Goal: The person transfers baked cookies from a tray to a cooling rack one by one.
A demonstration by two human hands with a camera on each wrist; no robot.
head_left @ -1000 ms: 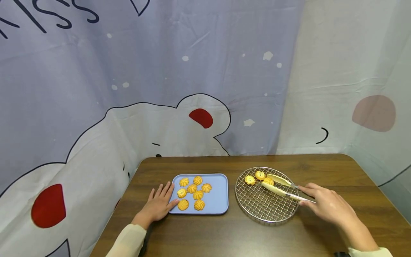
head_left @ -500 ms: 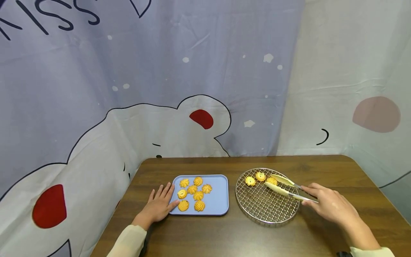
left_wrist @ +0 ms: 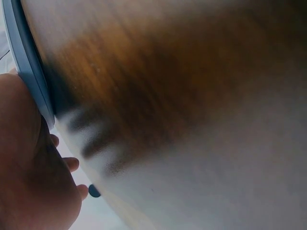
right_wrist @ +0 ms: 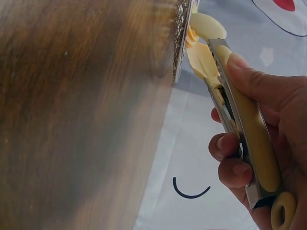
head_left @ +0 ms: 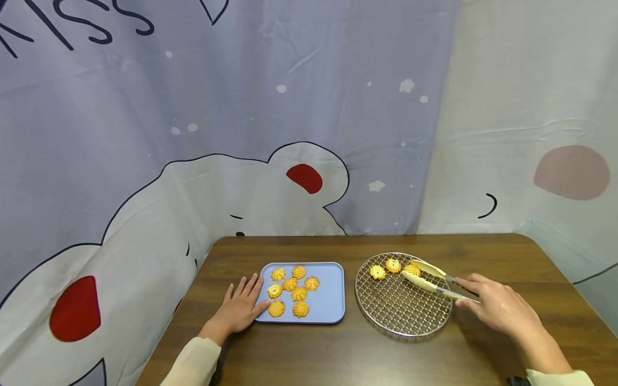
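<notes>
My right hand (head_left: 502, 305) grips a pair of tongs (right_wrist: 252, 124) with pale yellow tips and metal arms. In the head view the tips lie on both sides of a swirled cookie (head_left: 412, 269) on the round wire rack (head_left: 403, 313). Whether they squeeze it I cannot tell. Two more cookies sit left of it on the rack, one a pale-centred cookie (head_left: 377, 272). My left hand (head_left: 235, 311) lies with straight, spread fingers at the left edge of a blue tray (head_left: 329, 300), its thumb over the rim. Several piped cookies, among them a swirled cookie (head_left: 300, 309), lie on the tray.
Tray and rack stand side by side on a brown wooden table (head_left: 338, 354), a strip of wood between them. Behind the table hangs a printed curtain (head_left: 299, 107). A thin dark cable (head_left: 596, 272) runs at the far right.
The tongs and my right hand have shifted slightly right, and the cookie between the tips has moved right with them, away from the other two. My left hand has stayed at the tray.
</notes>
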